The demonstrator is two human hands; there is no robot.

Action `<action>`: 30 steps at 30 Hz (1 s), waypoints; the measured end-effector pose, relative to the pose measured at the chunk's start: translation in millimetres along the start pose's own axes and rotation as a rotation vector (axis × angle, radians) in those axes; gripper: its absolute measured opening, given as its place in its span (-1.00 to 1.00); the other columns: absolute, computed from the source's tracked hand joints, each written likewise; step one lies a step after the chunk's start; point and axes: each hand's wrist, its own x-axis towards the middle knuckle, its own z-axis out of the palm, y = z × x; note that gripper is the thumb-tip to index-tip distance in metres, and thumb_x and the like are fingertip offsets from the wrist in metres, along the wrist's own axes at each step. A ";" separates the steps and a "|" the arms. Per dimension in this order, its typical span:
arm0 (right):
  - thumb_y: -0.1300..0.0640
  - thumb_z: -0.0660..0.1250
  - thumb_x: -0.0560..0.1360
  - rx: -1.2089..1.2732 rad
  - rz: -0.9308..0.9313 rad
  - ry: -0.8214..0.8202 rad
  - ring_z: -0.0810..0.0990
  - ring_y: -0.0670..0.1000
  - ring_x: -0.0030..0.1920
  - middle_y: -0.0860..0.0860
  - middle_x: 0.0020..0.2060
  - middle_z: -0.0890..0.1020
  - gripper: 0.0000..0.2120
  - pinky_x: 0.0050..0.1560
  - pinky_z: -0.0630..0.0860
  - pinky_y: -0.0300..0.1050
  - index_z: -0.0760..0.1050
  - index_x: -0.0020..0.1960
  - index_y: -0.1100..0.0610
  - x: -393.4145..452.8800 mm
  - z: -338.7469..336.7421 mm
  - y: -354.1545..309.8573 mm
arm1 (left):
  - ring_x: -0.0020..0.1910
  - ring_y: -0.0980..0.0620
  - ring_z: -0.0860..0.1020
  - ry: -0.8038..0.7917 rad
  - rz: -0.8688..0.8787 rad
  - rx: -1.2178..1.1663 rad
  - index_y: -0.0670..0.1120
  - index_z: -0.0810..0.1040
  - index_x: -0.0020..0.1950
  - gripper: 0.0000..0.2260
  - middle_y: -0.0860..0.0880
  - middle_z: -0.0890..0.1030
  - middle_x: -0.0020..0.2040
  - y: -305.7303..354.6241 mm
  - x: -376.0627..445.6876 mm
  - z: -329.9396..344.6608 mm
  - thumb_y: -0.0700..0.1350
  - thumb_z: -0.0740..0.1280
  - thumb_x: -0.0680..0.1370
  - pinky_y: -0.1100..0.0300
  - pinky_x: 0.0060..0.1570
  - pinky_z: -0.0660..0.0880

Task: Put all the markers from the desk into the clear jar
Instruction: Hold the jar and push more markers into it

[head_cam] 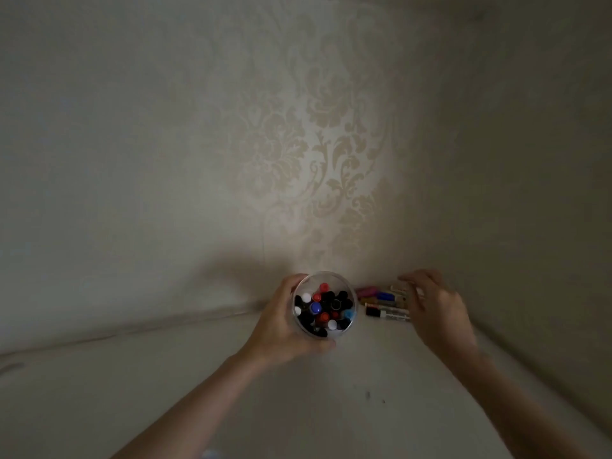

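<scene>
Seen from a head-worn camera looking down in dim light, a pale desk (198,376) meets a wall covered in cream damask wallpaper (314,144). Starting at the left, the person's left hand (281,329) reaches in from about seven o'clock and wraps around the near and left side of the clear jar (325,304), fingers curled closed on its wall. The jar stands upright in the middle of the view, its round mouth facing the camera, and it is already crowded with markers standing on end, so only their caps (316,307) show: black, red, blue, white and one light blue. Most of the job looks done. Just beside the jar, at its three o'clock, a small cluster of loose markers (385,304) lies flat on the desk against the wall; that is what remains, perhaps half a dozen, though the exact count is hard to tell. Their long axes run roughly left to right, caps pointing toward the jar at nine o'clock; pink, blue and black caps can be made out. Farther right, the right hand (433,309) comes in from about five o'clock and hovers over the far ends of those markers, fingers spread and loosely bent. Whether it has hold of one cannot be told.
</scene>
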 end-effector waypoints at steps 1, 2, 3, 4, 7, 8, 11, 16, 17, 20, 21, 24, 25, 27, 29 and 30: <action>0.28 0.31 0.45 -0.066 0.107 -0.087 0.60 0.20 -0.04 0.13 0.04 0.59 -0.77 -0.05 0.54 0.05 0.56 0.10 0.14 -5.8 5.3 26.4 | 0.26 0.23 0.55 -0.005 -0.001 0.002 0.06 0.36 0.38 -0.11 0.31 0.52 0.22 -0.4 1.4 0.5 -0.13 0.72 0.16 0.25 0.14 0.59; 0.26 0.31 0.45 -0.132 0.185 -0.203 0.57 0.24 0.04 0.16 0.10 0.56 -0.70 0.01 0.53 0.07 0.51 0.17 0.14 -13.0 11.9 49.7 | 0.26 0.25 0.54 -0.009 -0.003 0.001 0.06 0.34 0.40 -0.09 0.33 0.51 0.23 -1.3 2.8 1.3 -0.14 0.72 0.15 0.30 0.14 0.57; 0.22 0.30 0.46 -0.184 0.235 -0.323 0.54 0.25 0.13 0.17 0.18 0.53 -0.63 0.07 0.51 0.08 0.44 0.26 0.13 -20.8 18.9 68.8 | 0.26 0.29 0.53 -0.011 -0.006 -0.002 0.06 0.33 0.41 -0.08 0.35 0.50 0.23 -1.8 4.3 1.9 -0.16 0.73 0.16 0.35 0.13 0.55; 0.17 0.29 0.48 -0.226 0.264 -0.425 0.50 0.23 0.21 0.15 0.27 0.48 -0.56 0.13 0.50 0.08 0.36 0.34 0.11 -27.5 25.6 84.3 | 0.25 0.32 0.52 -0.016 -0.009 -0.006 0.06 0.32 0.40 -0.07 0.37 0.49 0.22 -1.7 5.5 2.8 -0.18 0.72 0.16 0.38 0.11 0.54; -0.01 0.16 0.56 -0.364 0.368 -0.641 0.38 0.11 0.35 0.04 0.41 0.34 -0.52 0.23 0.42 0.05 0.18 0.45 0.00 -35.0 35.6 103.9 | 0.25 0.27 0.53 -0.029 -0.024 -0.014 0.08 0.32 0.37 -0.09 0.35 0.49 0.21 -1.3 8.9 5.4 -0.10 0.71 0.14 0.28 0.10 0.59; -0.05 0.13 0.57 -0.419 0.372 -0.663 0.38 0.09 0.33 0.02 0.38 0.37 -0.54 0.23 0.40 0.04 0.19 0.45 -0.03 -36.7 37.4 103.7 | 0.26 0.26 0.53 -0.030 -0.026 -0.014 0.08 0.32 0.36 -0.09 0.35 0.49 0.21 -1.2 9.0 5.5 -0.05 0.70 0.12 0.26 0.11 0.59; -0.11 0.22 0.51 -0.441 0.337 -0.524 0.42 0.07 0.25 0.02 0.26 0.45 -0.58 0.18 0.40 0.02 0.35 0.34 -0.06 -40.4 45.2 103.6 | 0.29 0.24 0.51 -0.024 -0.027 -0.007 0.09 0.32 0.38 -0.08 0.32 0.47 0.25 -1.8 9.8 3.9 0.01 0.69 0.10 0.21 0.16 0.60; -0.06 0.24 0.52 -0.344 0.338 -0.542 0.49 0.05 0.18 -0.02 0.20 0.56 -0.66 0.13 0.42 -0.01 0.40 0.28 -0.07 -42.4 53.5 93.9 | 0.33 0.17 0.51 0.002 -0.031 0.013 0.13 0.32 0.37 -0.08 0.20 0.46 0.32 -2.2 7.7 3.2 0.01 0.70 0.11 0.06 0.20 0.62; -0.02 0.25 0.52 -0.308 0.312 -0.524 0.52 0.04 0.13 -0.01 0.15 0.60 -0.72 0.08 0.43 -0.05 0.46 0.23 -0.06 -43.4 51.5 88.8 | 0.33 0.15 0.51 0.002 -0.033 0.016 0.13 0.32 0.37 -0.08 0.20 0.46 0.32 -3.1 7.2 3.3 0.00 0.70 0.11 0.03 0.20 0.63; 0.12 0.37 0.48 0.022 0.333 -0.286 0.61 -0.07 -0.14 0.00 -0.06 0.68 -0.83 -0.16 0.46 -0.28 0.57 0.05 -0.05 -43.6 28.8 65.2 | 0.31 0.20 0.51 -0.010 -0.031 0.015 0.13 0.32 0.37 -0.09 0.31 0.46 0.27 -0.3 2.7 5.1 -0.13 0.72 0.14 0.05 0.20 0.62; 0.16 0.41 0.45 0.120 0.326 -0.149 0.61 -0.12 -0.21 -0.04 -0.15 0.69 -0.83 -0.22 0.46 -0.39 0.58 0.00 -0.05 -38.8 12.5 50.0 | 0.30 0.22 0.52 -0.013 -0.022 0.014 0.12 0.32 0.37 -0.09 0.35 0.46 0.25 0.9 1.9 6.1 -0.17 0.72 0.15 0.09 0.19 0.62; 0.15 0.45 0.40 0.261 0.213 0.168 0.61 -0.26 -0.13 -0.17 -0.23 0.64 -0.83 -0.13 0.47 -0.52 0.60 -0.01 0.00 -20.8 -46.2 -10.2 | 0.25 0.21 0.56 -0.008 -0.009 -0.012 0.13 0.34 0.33 -0.12 0.34 0.51 0.22 3.6 0.9 8.2 -0.15 0.70 0.14 0.22 0.09 0.61; 0.13 0.45 0.40 0.299 0.155 0.231 0.62 -0.27 -0.11 -0.20 -0.21 0.64 -0.82 -0.10 0.48 -0.50 0.60 0.00 0.00 -15.9 -63.6 -32.3 | 0.24 0.22 0.57 -0.008 0.002 -0.016 0.12 0.34 0.32 -0.14 0.34 0.52 0.21 4.4 1.1 7.7 -0.11 0.69 0.13 0.27 0.06 0.60; 0.11 0.44 0.38 0.390 0.058 0.292 0.63 -0.28 -0.14 -0.21 -0.19 0.64 -0.83 -0.11 0.50 -0.49 0.61 -0.03 0.01 -11.3 -82.9 -68.1 | 0.22 0.22 0.59 -0.001 0.025 -0.012 0.07 0.34 0.32 -0.16 0.33 0.54 0.21 3.5 1.4 7.5 -0.09 0.67 0.14 0.35 0.06 0.56; 0.11 0.44 0.36 0.446 -0.010 0.280 0.64 -0.28 -0.18 -0.19 -0.21 0.65 -0.84 -0.15 0.49 -0.50 0.61 -0.06 0.01 -11.0 -81.9 -92.4 | 0.24 0.16 0.60 0.019 0.037 -0.013 0.02 0.35 0.33 -0.17 0.25 0.56 0.23 0.1 0.9 7.2 -0.17 0.69 0.16 0.26 0.12 0.58; 0.13 0.45 0.35 0.447 -0.044 0.262 0.64 -0.27 -0.20 -0.17 -0.22 0.66 -0.84 -0.17 0.49 -0.50 0.62 -0.07 0.02 -11.4 -74.5 -99.2 | 0.24 0.12 0.61 0.028 0.040 -0.015 0.02 0.36 0.33 -0.17 0.22 0.57 0.24 -1.8 0.8 6.4 -0.21 0.69 0.17 0.19 0.15 0.59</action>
